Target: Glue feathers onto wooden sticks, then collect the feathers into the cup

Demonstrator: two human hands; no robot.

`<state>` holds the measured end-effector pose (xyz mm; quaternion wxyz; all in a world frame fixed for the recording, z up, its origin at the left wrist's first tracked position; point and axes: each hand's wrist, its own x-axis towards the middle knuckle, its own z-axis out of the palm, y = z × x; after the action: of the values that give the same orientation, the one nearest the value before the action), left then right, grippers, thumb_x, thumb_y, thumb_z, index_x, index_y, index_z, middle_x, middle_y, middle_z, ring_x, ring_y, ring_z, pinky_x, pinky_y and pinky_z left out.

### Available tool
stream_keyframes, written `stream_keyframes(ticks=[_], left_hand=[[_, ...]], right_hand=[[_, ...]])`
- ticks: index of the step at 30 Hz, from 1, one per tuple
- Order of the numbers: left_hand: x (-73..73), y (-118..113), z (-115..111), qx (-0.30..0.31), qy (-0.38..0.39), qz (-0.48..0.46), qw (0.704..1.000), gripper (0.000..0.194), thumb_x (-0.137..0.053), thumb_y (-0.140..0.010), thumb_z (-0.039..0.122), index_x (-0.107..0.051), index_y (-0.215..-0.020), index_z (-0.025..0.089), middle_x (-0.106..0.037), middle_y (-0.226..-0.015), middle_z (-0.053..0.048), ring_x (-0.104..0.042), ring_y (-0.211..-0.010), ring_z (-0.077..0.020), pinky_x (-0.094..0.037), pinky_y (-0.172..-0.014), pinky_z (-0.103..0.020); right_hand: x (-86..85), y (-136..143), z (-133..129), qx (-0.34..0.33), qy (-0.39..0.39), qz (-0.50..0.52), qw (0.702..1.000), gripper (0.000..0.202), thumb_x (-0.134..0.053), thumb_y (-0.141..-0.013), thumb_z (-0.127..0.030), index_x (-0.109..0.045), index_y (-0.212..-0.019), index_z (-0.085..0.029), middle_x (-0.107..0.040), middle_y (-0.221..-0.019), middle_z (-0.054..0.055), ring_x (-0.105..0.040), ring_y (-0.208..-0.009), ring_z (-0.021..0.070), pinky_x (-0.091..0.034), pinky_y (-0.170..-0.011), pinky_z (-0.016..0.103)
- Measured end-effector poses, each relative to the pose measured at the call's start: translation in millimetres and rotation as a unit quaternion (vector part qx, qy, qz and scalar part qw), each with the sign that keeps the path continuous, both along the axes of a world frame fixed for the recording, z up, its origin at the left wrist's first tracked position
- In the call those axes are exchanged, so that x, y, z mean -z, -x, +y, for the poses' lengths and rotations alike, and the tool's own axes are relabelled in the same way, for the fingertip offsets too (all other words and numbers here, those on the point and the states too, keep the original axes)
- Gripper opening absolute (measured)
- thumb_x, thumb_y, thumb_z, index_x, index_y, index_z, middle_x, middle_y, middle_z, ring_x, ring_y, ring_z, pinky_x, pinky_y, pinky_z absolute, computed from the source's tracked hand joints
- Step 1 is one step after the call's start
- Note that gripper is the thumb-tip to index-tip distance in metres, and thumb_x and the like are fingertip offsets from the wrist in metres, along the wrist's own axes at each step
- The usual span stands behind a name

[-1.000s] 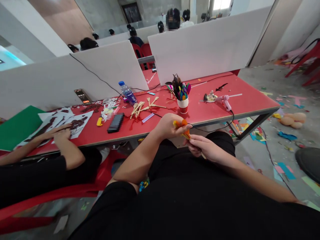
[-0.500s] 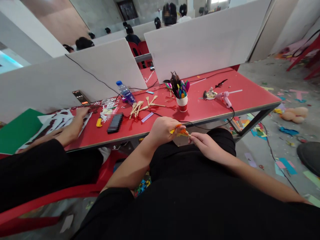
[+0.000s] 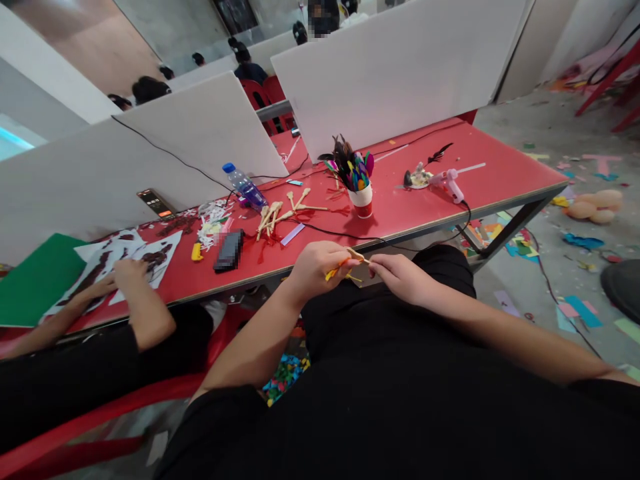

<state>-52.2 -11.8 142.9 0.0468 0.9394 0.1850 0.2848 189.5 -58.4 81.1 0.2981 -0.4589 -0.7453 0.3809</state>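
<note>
Left hand [image 3: 320,268]: curled around yellow bits [image 3: 331,274], its fingertips at the stick [image 3: 358,256].
Right hand [image 3: 400,277]: fingertips pinching the stick further along.
Stick: between the hands, in front of the table [image 3: 515,170].
Yellow bits: probably being fitted to the stick, the step in hand.
Next move: calls for a steady right pinch, light left fingers.

We get soft, moderately bright indoor light, with a bluish-white glow [image 3: 14,141] at the left edge. The table [image 3: 520,170] shows a faint sheen, and beneath its left part lies dark shadow. Our black shirt [image 3: 400,393] swallows detail; around our left grip [image 3: 316,268] and right grip [image 3: 404,280] it looks soft. The wide lens stretches the edges; pixel blocks mask one head [image 3: 323,17].
</note>
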Motion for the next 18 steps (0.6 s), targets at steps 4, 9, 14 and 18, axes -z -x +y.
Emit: stream_keyframes(ticks=[4, 9, 14, 18], left_hand=[[-17.8, 8.5, -8.8, 0.052, 0.017, 0.035, 0.998, 0.061, -0.039, -0.121, 0.049, -0.063, -0.072, 0.022, -0.067, -0.065, -0.005, -0.065, -0.063, -0.0180, -0.049, -0.067, -0.032], [-45.0, 29.5, -8.3, -0.004, 0.054, -0.013, 0.998, 0.061, -0.042, -0.119, 0.054, -0.055, -0.068, 0.023, -0.060, -0.062, -0.005, -0.056, -0.058, -0.0169, -0.043, -0.060, -0.033], [-24.2, 58.5, -7.0, -0.130, 0.129, -0.109, 0.977, 0.069, -0.048, -0.115, 0.063, -0.048, -0.060, 0.022, -0.049, -0.052, -0.001, -0.047, -0.048, -0.0134, -0.038, -0.051, -0.029], [13.9, 68.3, -1.4, -0.210, 0.276, -0.124, 0.930, 0.071, -0.054, -0.108, 0.074, -0.070, -0.069, 0.017, -0.068, -0.058, -0.006, -0.059, -0.050, -0.0152, -0.043, -0.048, -0.025]], right_hand=[[9.4, -2.2, 17.7, 0.070, 0.021, -0.032, 0.997, 0.026, -0.051, -0.109, -0.027, -0.066, -0.088, -0.022, -0.069, -0.081, 0.004, -0.060, -0.076, 0.0208, -0.039, -0.075, 0.033], [14.2, -14.9, 23.1, 0.081, 0.012, 0.031, 0.996, 0.027, -0.053, -0.109, -0.036, -0.068, -0.090, -0.022, -0.062, -0.077, 0.001, -0.054, -0.073, 0.0200, -0.037, -0.073, 0.033], [27.3, -14.6, 30.0, 0.024, 0.154, 0.165, 0.974, 0.027, -0.063, -0.098, -0.040, -0.077, -0.109, -0.020, -0.049, -0.069, -0.004, -0.039, -0.059, 0.0150, -0.031, -0.061, 0.031], [24.2, 15.3, 90.5, 0.012, 0.162, 0.113, 0.980, 0.022, -0.068, -0.091, -0.022, -0.078, -0.110, -0.018, -0.059, -0.075, -0.001, -0.049, -0.064, 0.0153, -0.041, -0.065, 0.030]])
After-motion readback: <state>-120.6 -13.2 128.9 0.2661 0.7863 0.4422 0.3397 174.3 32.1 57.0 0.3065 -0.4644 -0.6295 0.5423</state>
